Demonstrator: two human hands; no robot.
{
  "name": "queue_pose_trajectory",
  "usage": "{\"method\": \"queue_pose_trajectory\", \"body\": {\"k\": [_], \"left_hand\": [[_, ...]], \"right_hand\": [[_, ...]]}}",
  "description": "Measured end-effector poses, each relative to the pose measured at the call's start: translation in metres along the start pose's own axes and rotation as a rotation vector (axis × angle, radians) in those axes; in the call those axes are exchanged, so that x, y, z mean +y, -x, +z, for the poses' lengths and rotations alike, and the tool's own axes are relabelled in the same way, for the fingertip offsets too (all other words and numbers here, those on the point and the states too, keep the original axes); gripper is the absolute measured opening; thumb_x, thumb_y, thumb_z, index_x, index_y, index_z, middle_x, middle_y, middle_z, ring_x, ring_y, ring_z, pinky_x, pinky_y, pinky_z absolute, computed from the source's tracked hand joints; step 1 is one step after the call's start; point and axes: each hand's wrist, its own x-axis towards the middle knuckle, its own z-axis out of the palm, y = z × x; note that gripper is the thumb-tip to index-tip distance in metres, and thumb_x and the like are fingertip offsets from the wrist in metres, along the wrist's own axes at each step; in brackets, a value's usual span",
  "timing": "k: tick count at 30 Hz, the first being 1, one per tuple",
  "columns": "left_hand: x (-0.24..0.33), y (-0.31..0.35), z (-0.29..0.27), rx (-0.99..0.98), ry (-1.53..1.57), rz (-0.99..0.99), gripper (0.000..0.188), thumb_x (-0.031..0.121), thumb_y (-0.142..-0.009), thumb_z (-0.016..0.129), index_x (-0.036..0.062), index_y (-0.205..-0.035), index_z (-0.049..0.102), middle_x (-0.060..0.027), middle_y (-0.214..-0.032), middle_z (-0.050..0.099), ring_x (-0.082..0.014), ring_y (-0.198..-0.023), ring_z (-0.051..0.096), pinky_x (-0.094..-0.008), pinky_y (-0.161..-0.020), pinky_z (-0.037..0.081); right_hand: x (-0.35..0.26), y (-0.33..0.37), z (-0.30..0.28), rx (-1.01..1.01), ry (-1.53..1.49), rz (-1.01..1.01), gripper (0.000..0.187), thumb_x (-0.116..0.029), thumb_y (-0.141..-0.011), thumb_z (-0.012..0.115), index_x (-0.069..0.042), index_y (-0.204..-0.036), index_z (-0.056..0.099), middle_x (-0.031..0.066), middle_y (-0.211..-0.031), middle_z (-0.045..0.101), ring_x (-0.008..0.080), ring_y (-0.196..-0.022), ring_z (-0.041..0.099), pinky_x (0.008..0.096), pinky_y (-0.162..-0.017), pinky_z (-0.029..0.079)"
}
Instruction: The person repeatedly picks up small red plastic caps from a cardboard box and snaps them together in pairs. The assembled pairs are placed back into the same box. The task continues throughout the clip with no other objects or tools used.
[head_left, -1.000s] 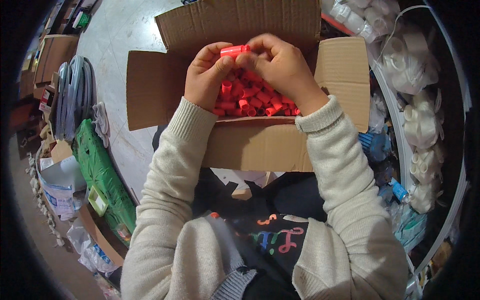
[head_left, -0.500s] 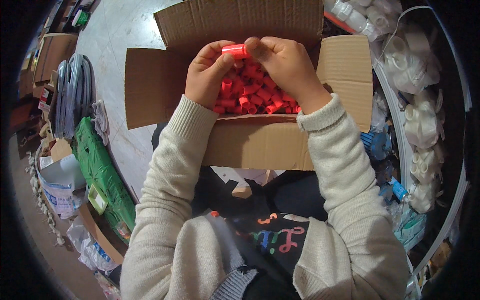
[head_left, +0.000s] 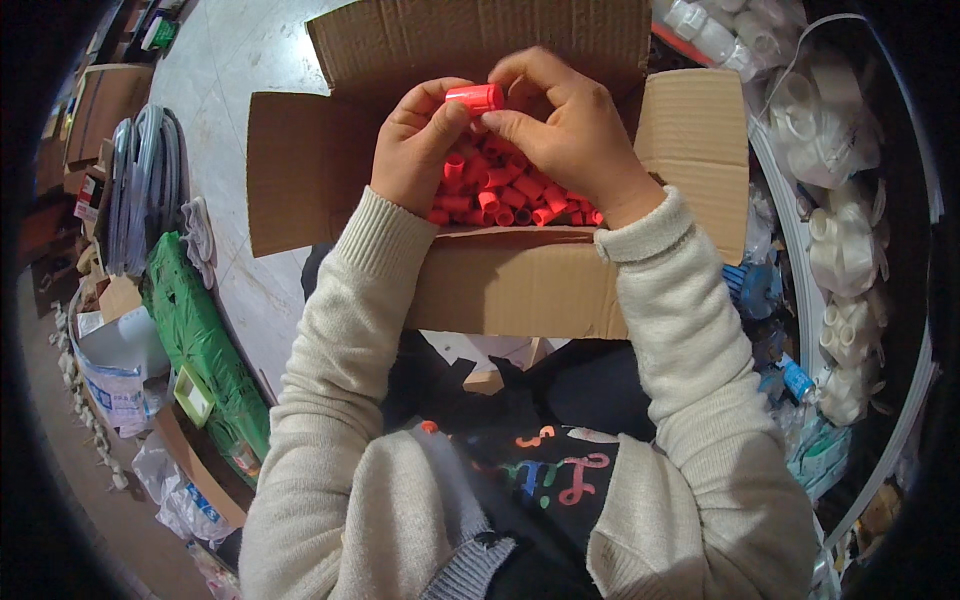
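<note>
Over the open cardboard box (head_left: 515, 290), I hold a short red plastic pipe fitting (head_left: 472, 98) on its side. My left hand (head_left: 420, 135) is closed on its left end, thumb below and fingers above. My right hand (head_left: 570, 125) is at the fitting's right end, with its thumb and forefinger apart and a gap between them. The right thumb tip is close under the fitting; whether it touches I cannot tell. Below both hands, many similar red fittings (head_left: 490, 190) lie in a loose heap inside the box.
The box flaps are folded outward. To the left are coiled grey tubing (head_left: 148, 190), a long green wrapped bundle (head_left: 200, 340) and a white glove (head_left: 199, 240). Along the right stand bagged white pipe parts (head_left: 825, 130) and a blue ribbed object (head_left: 755, 290).
My right hand's fingers and thumb have spread from their pinch on the fitting, uncovering its right end. My left hand keeps its hold in nearly the same place.
</note>
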Motion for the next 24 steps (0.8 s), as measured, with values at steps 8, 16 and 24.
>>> {"method": "queue_pose_trajectory", "body": {"k": [8,16,24], "left_hand": [[-0.002,0.0,0.0,0.004,-0.016,-0.009,0.023,0.019,-0.086,0.057,0.0041,-0.103,0.054,-0.0021,-0.091,0.06,-0.0069,-0.075,0.056,-0.0199,-0.061,0.047],[0.0,0.001,0.001,0.0,-0.032,-0.036,0.023,0.019,-0.086,0.058,0.0045,-0.103,0.055,-0.0011,-0.091,0.06,-0.0064,-0.075,0.055,-0.0197,-0.061,0.047],[0.013,0.001,-0.005,0.022,-0.211,-0.049,0.025,0.018,-0.084,0.061,0.0033,-0.103,0.055,-0.0014,-0.088,0.06,-0.0069,-0.076,0.055,-0.0199,-0.063,0.047]], "right_hand": [[-0.002,0.0,-0.001,-0.016,0.021,0.057,0.035,-0.037,-0.074,0.068,-0.005,-0.086,0.061,0.0082,-0.059,0.057,0.0193,-0.053,0.056,0.0314,-0.05,0.044],[0.001,0.001,-0.003,-0.046,0.074,0.126,0.033,-0.028,-0.073,0.069,-0.003,-0.092,0.061,0.0098,-0.064,0.061,0.0184,-0.056,0.06,0.0284,-0.053,0.047],[-0.007,-0.001,-0.01,-0.005,0.152,0.248,0.035,-0.023,-0.074,0.072,-0.003,-0.1,0.059,0.003,-0.068,0.061,0.0063,-0.06,0.055,0.0219,-0.056,0.045]]}}
